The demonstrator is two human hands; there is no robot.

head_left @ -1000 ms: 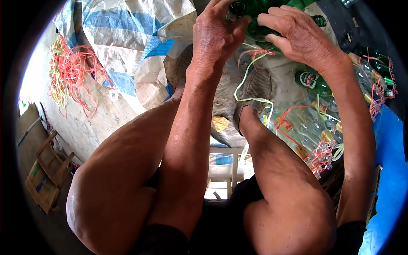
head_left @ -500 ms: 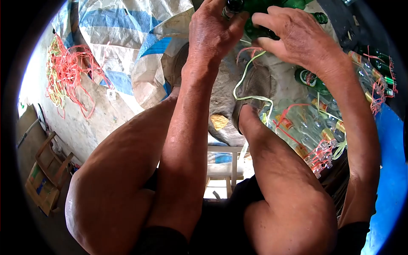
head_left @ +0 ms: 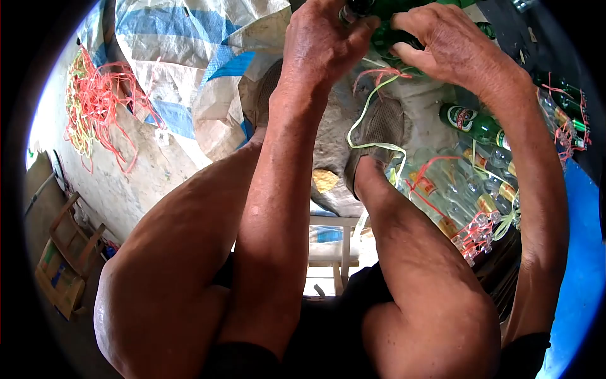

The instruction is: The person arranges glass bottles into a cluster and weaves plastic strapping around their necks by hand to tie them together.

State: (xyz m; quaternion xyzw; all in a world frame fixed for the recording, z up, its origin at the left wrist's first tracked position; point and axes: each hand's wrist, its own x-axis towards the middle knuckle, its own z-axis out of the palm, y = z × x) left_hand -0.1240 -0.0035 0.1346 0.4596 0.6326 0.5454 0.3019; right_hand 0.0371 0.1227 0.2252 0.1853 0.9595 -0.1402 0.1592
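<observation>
At the top of the view, my left hand [head_left: 323, 47] is closed around a dark green glass bottle [head_left: 360, 7], whose neck end shows beside my thumb. My right hand [head_left: 445, 44] curls its thumb and fingers about another green glass bottle [head_left: 382, 45] close by. More green glass lies behind both hands and is partly cut off by the frame's edge. Beneath the hands, a pink and pale green plastic string [head_left: 361, 120] hangs down past my right shoe [head_left: 379, 126]. A labelled green bottle [head_left: 470, 120] lies below my right wrist.
Bundles of clear bottles [head_left: 451, 186] tied with string lie right of my right leg. Tangled red and yellow string [head_left: 101, 104] is at the left, beside a striped woven sheet [head_left: 170, 38]. A wooden chair [head_left: 69, 259] stands far left; a blue surface [head_left: 581, 215] is at right.
Both hands have shifted slightly to the right, still on the green bottles. More of the labelled green bottle shows below my right forearm.
</observation>
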